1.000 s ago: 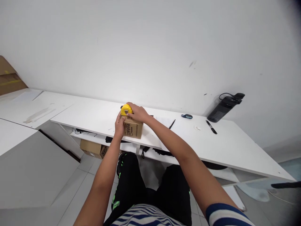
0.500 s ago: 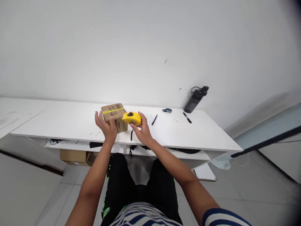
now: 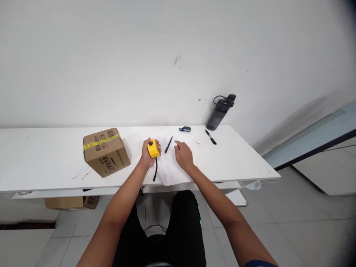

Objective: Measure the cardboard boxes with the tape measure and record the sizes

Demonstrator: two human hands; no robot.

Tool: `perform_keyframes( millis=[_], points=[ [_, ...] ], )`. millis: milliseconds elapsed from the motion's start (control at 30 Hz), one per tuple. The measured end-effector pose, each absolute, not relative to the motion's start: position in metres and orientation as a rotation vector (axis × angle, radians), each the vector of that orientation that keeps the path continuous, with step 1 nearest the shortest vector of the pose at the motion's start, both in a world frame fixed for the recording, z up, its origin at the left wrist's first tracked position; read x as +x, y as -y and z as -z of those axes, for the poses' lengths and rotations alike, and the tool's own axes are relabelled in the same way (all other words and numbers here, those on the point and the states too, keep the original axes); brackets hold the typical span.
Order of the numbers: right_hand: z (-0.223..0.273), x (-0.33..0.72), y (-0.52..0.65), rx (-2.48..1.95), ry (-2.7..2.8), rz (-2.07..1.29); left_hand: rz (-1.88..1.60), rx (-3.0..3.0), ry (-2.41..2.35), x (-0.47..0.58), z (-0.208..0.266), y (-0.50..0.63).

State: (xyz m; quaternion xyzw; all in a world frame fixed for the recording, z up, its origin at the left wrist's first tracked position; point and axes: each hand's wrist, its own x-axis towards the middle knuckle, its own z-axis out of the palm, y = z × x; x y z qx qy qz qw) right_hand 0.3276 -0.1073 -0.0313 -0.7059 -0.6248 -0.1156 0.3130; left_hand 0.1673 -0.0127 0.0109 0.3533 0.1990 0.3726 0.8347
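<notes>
My left hand (image 3: 146,155) is closed around a yellow tape measure (image 3: 153,149) with a black button, held above the white table (image 3: 236,159). The tape measure's black wrist strap (image 3: 156,171) hangs down toward a white sheet of paper (image 3: 169,176). Nothing shows in my right hand (image 3: 184,155). Its index finger is stretched out and its thumb stands apart, just right of a black pen (image 3: 168,144). Left of my left hand sits a cardboard box (image 3: 107,155), closed with yellow tape and printed with black lettering.
Toward the back right stands a dark water bottle (image 3: 218,115). Near it lie a black marker (image 3: 210,137), a small white curled piece (image 3: 197,142) and a dark key fob (image 3: 185,129). Below the table is another cardboard box (image 3: 65,203). A wall rises behind.
The tape measure has passed from my right hand to my left. My left hand has come off the box, and my right hand is now beside the pen. The view has shifted.
</notes>
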Motion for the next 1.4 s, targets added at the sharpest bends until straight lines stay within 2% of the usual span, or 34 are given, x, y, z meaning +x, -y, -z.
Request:
perform_keyframes(
  millis=[100, 233, 300, 367, 467, 567, 800, 1000, 1400],
  points=[
    [0.021, 0.373, 0.059, -2.235, 1.968, 0.208, -0.764, 0.81, -0.492, 0.188, 0.006, -0.031],
    [0.026, 0.406, 0.027, -2.213, 2.439, 0.18, -0.728, 0.869, -0.568, 0.197, 0.028, -0.06],
    [0.036, 0.414, 0.026, -2.16, 2.318, 0.182, -0.72, 0.863, -0.542, 0.196, 0.034, -0.064],
    [0.047, 0.415, 0.03, -2.096, 1.957, 0.117, -0.746, 0.839, -0.524, 0.196, 0.036, -0.065],
    [0.055, 0.402, 0.033, -1.777, 1.411, -0.148, -0.801, 0.798, -0.541, 0.197, 0.036, -0.064],
    [0.055, 0.381, 0.034, -1.493, 1.176, -0.372, -0.803, 0.791, -0.558, 0.2, 0.035, -0.062],
    [0.056, 0.371, 0.043, -1.461, 1.208, -0.703, -0.828, 0.835, -0.576, 0.206, 0.035, -0.058],
    [0.055, 0.372, 0.041, -1.638, 1.194, -0.665, -0.852, 0.875, -0.594, 0.208, 0.031, -0.054],
    [0.052, 0.368, 0.041, -1.631, 1.192, -0.712, -0.833, 0.885, -0.589, 0.209, 0.031, -0.055]
  ],
)
